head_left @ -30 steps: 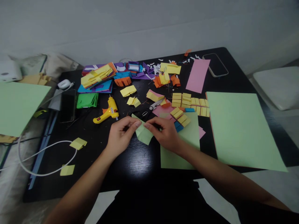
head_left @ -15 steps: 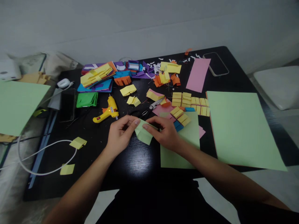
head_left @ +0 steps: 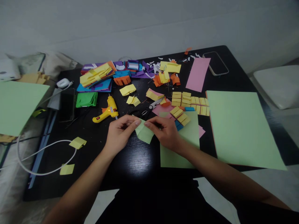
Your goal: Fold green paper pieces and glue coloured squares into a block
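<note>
Between my hands is a small piece of light green paper [head_left: 144, 134], creased and tilted above the dark table. My left hand [head_left: 121, 131] pinches its upper left edge between thumb and fingers. On the other side my right hand [head_left: 164, 131] pinches the upper right edge, its fingers bent behind the paper. Just beyond my fingers lie scissors [head_left: 152, 106] with dark handles. A yellow hot glue gun [head_left: 107, 110] rests left of them. Close to my right wrist, folded yellow paper pieces [head_left: 180, 115] lie partly over a green sheet [head_left: 178, 158].
A large green sheet [head_left: 243, 127] covers the table's right side, near a pink strip [head_left: 198, 74] and a phone [head_left: 215, 64]. Stacked coloured papers [head_left: 98, 76] and white scraps line the back. A white cable [head_left: 50, 143] loops at the left past yellow paper pieces [head_left: 78, 142].
My right thumb has shifted slightly toward my left hand along the paper's top edge. Both hands keep their pinch, and the things on the table stay put.
</note>
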`<state>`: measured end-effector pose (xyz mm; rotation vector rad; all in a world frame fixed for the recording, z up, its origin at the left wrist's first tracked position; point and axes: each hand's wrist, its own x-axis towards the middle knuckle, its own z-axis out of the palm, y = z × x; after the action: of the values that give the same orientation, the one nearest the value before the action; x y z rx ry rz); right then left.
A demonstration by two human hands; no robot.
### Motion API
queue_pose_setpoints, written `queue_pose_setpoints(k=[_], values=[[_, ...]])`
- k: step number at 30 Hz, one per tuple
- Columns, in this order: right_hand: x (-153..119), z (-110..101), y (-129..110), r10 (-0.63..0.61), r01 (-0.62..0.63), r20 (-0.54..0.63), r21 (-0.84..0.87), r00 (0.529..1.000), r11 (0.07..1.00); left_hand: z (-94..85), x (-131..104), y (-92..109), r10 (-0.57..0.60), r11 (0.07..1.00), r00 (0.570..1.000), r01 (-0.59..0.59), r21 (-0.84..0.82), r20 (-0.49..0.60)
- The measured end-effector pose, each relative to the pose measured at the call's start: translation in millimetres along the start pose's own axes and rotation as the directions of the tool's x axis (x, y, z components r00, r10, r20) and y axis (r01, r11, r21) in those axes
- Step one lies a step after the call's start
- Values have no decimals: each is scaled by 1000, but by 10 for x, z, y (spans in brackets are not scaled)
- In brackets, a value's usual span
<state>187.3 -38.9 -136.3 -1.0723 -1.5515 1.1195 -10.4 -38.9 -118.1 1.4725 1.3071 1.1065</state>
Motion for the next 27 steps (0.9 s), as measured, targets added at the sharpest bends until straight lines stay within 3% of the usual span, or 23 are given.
queue_pose_setpoints(k=[9, 20, 27], values=[[-2, -13, -41, 24, -25, 45, 28, 999, 999, 21, -10, 47, 12, 1000, 1000, -12, 13, -3], [18, -2, -21, 57, -55, -30, 91, 998, 994, -46, 32, 41, 205, 973, 976, -211, 94, 66], [37, -27, 5, 48, -48, -3, 35, 999, 998, -68, 54, 51, 166, 980, 982, -175, 99, 95]])
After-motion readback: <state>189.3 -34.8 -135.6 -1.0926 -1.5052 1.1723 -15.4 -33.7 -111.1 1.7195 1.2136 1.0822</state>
